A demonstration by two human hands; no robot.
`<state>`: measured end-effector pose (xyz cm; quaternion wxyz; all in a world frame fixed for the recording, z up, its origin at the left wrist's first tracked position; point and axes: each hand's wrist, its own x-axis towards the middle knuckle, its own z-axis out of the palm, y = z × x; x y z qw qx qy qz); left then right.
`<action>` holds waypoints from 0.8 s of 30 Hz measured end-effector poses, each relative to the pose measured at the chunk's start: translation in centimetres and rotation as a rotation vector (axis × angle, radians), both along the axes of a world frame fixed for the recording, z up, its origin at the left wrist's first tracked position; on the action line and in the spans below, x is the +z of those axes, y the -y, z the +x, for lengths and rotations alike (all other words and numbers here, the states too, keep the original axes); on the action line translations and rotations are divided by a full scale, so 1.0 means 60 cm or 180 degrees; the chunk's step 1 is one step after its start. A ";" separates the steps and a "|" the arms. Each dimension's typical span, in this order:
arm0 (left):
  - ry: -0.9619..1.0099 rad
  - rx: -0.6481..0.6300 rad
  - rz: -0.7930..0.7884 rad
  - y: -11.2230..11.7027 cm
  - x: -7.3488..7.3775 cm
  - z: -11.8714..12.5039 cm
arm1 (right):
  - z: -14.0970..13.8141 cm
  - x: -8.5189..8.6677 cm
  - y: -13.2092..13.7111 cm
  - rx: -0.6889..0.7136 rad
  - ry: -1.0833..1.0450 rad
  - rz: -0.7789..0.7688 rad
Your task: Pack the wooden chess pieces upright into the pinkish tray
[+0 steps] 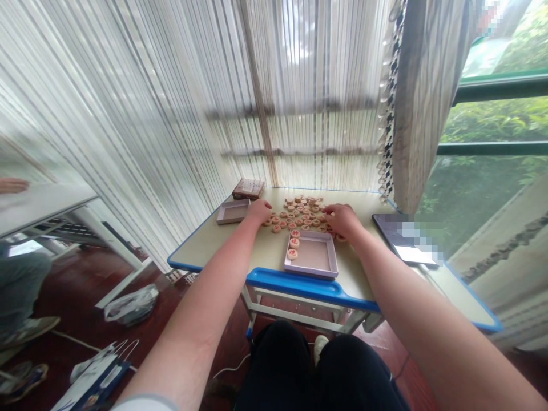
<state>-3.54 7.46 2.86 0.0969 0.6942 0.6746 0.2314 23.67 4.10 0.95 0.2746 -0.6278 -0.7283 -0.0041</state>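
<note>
Round wooden Chinese chess pieces (299,221) lie in a loose heap on the desk, many showing red characters. My left hand (259,212) is at the heap's left edge, fingers slightly apart and close to the nearest pieces. On the opposite edge my right hand (341,217) reaches over the pieces with bent, parted fingers; its palm side is hidden. In front of the heap stands a shallow open box tray (322,273). Three pieces with red characters, among them a chess piece (293,254), are lined up along its left side.
Behind my left hand lie another shallow box part (226,220) and a brown patterned box (248,188). A tablet (396,237) rests at the desk's right. The desk (201,245) has a blue edge; a string curtain (171,114) hangs behind. A person's hand (12,185) rests on another table at left.
</note>
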 end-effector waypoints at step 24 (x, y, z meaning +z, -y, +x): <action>-0.0630 -0.0702 -0.0171 0.020 0.012 0.014 | -0.037 0.056 0.069 0.1131 0.0014 -0.1008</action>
